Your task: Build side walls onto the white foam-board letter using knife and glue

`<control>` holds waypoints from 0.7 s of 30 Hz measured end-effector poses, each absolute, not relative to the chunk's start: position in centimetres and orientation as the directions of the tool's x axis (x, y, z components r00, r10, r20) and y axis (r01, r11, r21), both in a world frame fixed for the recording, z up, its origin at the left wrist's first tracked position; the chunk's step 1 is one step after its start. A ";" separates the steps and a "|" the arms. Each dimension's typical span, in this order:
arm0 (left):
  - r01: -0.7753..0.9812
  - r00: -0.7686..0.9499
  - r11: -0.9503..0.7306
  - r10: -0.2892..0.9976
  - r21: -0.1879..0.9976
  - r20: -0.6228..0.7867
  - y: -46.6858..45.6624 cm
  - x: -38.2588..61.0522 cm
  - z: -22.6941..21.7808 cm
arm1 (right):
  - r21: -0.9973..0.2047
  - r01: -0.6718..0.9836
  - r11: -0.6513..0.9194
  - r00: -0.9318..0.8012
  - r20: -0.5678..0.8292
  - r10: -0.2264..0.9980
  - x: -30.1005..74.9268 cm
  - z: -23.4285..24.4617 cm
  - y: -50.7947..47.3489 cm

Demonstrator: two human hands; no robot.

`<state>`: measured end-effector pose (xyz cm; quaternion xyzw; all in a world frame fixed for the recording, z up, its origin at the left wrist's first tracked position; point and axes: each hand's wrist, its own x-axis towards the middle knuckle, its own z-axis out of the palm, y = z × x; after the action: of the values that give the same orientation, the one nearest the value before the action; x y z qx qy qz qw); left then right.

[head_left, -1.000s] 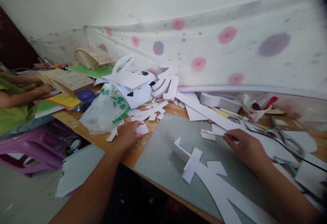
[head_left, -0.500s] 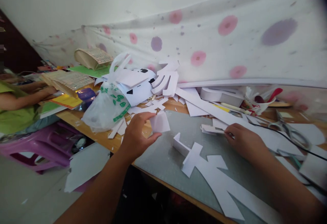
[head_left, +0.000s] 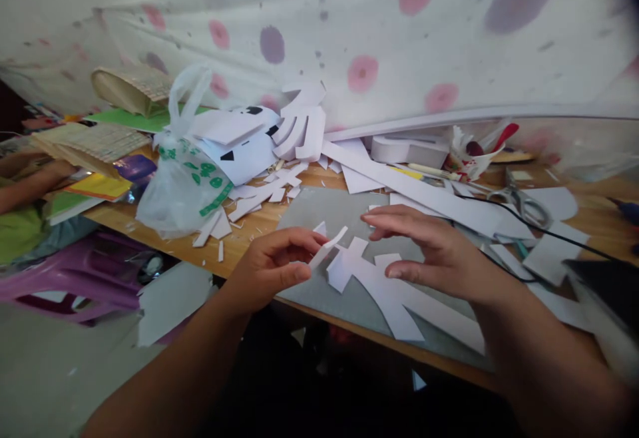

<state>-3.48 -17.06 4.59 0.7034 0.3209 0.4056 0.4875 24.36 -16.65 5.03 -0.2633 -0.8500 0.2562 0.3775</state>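
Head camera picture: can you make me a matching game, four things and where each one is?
Things:
1 small white paper strip
2 silver metal scissors
3 clear plastic bag with green print
4 large white paper cut-out

Places:
A on the grey cutting mat
B pinched in the left hand
C left of the mat
D beside the black cable

Pairs: 1-B, 2-D, 3-C, 4-A.

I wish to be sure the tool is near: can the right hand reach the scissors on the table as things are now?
Probably yes. The right hand is open, and the scissors lie uncovered beyond it; only a thin black cable runs beside them.
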 end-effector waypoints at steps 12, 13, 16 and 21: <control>0.552 0.313 -0.583 0.807 0.596 0.501 -16.9 -1.5 3.3 | -0.626 0.500 0.598 -0.419 0.429 0.800 25.4 4.8 -15.7; 0.621 0.310 -0.590 0.790 0.517 0.529 -16.4 -2.0 2.8 | -0.614 0.547 0.569 -0.412 0.395 0.821 25.6 4.6 -15.5; 0.739 0.381 -0.563 0.802 0.370 0.460 -15.0 -3.3 1.2 | -0.555 0.596 0.581 -0.472 0.343 0.812 25.4 4.0 -15.1; 0.747 0.464 -0.565 0.820 0.349 0.335 -13.1 -3.7 -0.4 | -0.459 0.604 0.651 -0.557 0.340 0.757 24.9 3.8 -15.2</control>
<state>-3.74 -13.12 -0.39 0.8521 0.4598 0.2378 0.0764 24.86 -15.15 3.79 -0.3912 -0.8702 0.1464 0.2614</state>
